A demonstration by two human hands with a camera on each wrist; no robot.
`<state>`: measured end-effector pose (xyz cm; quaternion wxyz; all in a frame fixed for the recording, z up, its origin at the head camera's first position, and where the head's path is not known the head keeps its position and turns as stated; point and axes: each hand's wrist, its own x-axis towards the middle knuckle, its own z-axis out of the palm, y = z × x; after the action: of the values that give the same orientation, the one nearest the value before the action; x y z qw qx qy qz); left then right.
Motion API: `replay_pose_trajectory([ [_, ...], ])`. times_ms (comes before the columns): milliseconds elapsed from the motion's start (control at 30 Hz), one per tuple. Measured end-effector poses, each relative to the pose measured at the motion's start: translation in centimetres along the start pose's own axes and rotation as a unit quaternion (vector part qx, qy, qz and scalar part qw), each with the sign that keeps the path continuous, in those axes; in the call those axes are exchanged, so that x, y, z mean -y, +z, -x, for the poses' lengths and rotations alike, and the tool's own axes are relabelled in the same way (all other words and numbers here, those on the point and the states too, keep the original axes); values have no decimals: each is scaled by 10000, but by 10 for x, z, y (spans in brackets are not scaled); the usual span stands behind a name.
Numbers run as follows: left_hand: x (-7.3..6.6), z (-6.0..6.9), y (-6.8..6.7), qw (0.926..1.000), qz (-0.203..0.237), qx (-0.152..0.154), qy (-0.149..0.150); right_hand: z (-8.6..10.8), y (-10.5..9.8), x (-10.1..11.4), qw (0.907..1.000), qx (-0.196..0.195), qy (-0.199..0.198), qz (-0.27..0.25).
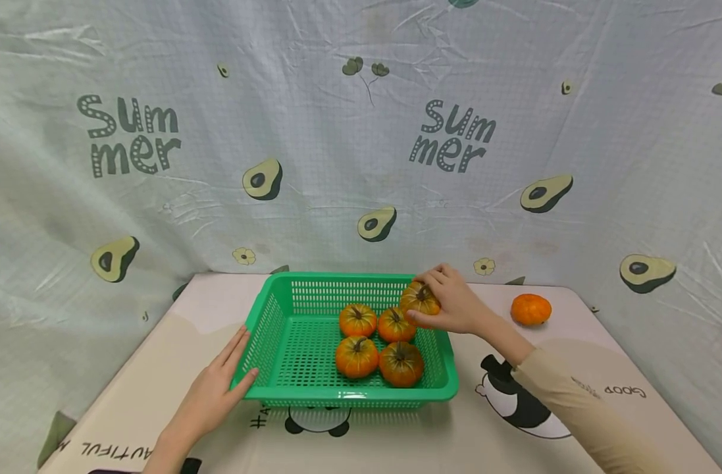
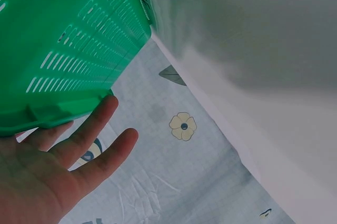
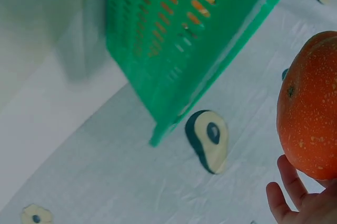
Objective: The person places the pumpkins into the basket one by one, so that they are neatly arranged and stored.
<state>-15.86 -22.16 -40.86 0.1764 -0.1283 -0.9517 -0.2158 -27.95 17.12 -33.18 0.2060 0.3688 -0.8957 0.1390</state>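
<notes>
A green plastic basket (image 1: 304, 395) with slotted walls stands on the table. Several small orange pumpkins, one of them a front pumpkin (image 1: 357, 357), sit in its right half. My right hand (image 1: 455, 303) grips another pumpkin (image 1: 418, 298) over the basket's back right corner; the right wrist view shows this held pumpkin's (image 3: 310, 108) speckled orange underside. At the basket's left side, my left hand (image 1: 215, 385) rests on the rim with fingers extended. In the left wrist view, the left hand's fingers (image 2: 87, 134) lie straight and spread along the basket's edge.
A lone orange pumpkin (image 1: 531, 309) lies on the table right of the basket. The pale table (image 1: 361, 447) carries printed cartoon figures and lettering. Behind it hangs a light curtain (image 1: 313, 131) with avocado and "summer" prints.
</notes>
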Motion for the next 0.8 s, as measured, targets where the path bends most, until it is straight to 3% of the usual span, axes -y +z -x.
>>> replay_pose_trajectory([
  [567,1,-1,1,10000,-9,-19,19,-55,20,48,9994,311,-162,-65],
  [800,0,0,0,9999,101,9,-13,-70,36,57,9988,454,11,-171],
])
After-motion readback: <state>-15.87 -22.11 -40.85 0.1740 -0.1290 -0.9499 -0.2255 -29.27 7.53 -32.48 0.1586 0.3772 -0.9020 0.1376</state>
